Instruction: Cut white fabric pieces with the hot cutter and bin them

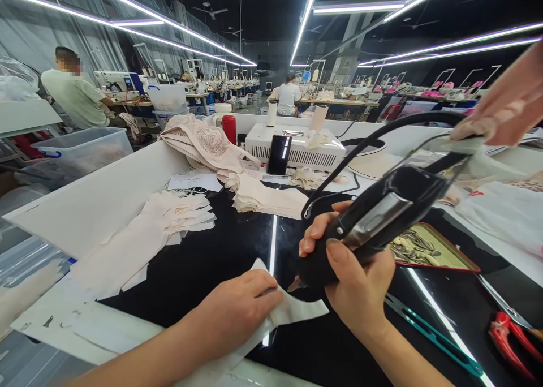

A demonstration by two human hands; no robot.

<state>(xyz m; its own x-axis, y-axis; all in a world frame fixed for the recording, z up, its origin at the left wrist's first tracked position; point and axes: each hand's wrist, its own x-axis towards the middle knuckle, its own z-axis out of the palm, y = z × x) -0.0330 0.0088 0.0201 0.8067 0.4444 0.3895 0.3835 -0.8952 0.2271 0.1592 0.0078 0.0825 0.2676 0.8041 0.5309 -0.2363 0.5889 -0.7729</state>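
Note:
My right hand (360, 285) is wrapped round a black hand-held electric cutter (377, 217) with a metal strip on its side and a black cable. The tool's small tip (294, 285) points down beside a pale fabric piece (299, 310). That fabric lies on the black glossy tabletop (220, 268). Fingers closed together, my left hand (237, 310) grips and presses the fabric just left of the tip. At the upper right another hand (503, 107), blurred, is at the tool's cable end, near some whitish material.
Beige fabric stacks (271, 197) and fanned pieces (139, 234) lie behind and left. Lace bra parts (203, 141), a phone (279, 155) and a white vented box (309, 149) stand farther back. Right are a seed tray (424, 248), teal tweezers (441, 336) and red-handled scissors (509, 342).

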